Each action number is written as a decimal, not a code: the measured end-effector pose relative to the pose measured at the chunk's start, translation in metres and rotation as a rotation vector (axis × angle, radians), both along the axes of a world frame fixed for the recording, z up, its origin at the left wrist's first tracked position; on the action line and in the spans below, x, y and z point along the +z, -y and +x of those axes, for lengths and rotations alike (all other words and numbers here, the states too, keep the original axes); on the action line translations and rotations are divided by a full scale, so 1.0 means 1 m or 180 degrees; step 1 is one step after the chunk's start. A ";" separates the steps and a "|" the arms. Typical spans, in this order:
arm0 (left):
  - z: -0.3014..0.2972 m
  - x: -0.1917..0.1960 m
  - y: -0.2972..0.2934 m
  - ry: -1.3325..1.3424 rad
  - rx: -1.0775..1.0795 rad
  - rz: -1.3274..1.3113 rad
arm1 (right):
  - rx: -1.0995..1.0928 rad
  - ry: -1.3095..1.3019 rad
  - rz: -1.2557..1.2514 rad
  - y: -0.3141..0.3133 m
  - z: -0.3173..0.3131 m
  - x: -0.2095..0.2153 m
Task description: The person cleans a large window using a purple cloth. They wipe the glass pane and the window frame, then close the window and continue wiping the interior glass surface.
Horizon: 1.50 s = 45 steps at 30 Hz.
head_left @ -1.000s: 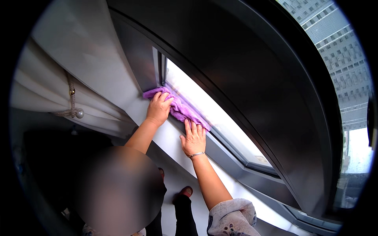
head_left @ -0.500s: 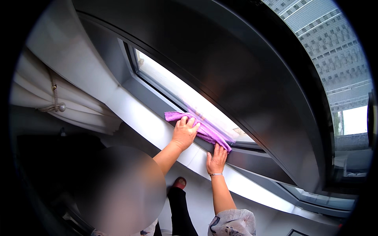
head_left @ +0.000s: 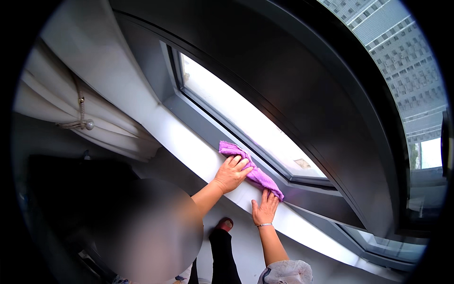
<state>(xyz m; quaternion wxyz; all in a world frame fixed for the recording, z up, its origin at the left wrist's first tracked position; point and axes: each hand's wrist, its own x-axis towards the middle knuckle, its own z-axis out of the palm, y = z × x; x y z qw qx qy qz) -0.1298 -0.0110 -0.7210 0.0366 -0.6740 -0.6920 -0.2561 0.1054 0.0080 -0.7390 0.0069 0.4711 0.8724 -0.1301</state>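
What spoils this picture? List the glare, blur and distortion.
Head view: the window pane is blown out white; the sill gleams; a blurred patch hides the lower left; fisheye bends the frame and blackens the corners; the purple cloth and both hands stay sharp.

Left hand (head_left: 231, 174) pressed flat, palm down; right hand (head_left: 265, 211) flat, fingers spread.

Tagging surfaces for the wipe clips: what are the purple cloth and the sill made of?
Purple cloth: looks like soft microfibre or terry; it bunches and folds under the left hand. Sill: smooth, pale, semi-gloss, perhaps painted or stone; it reflects light.
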 end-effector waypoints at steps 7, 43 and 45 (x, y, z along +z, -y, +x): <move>-0.121 0.022 0.000 -0.0306 0.0676 -0.0026 | 0.0635 -0.0679 0.0280 -0.033 -0.111 0.027; -0.070 -0.015 0.015 0.0159 0.0828 0.0282 | 0.0787 0.0071 0.0158 -0.024 -0.072 0.023; -0.029 -0.009 -0.001 0.0210 0.0728 0.0264 | 0.0511 0.0154 0.0298 -0.026 -0.038 0.020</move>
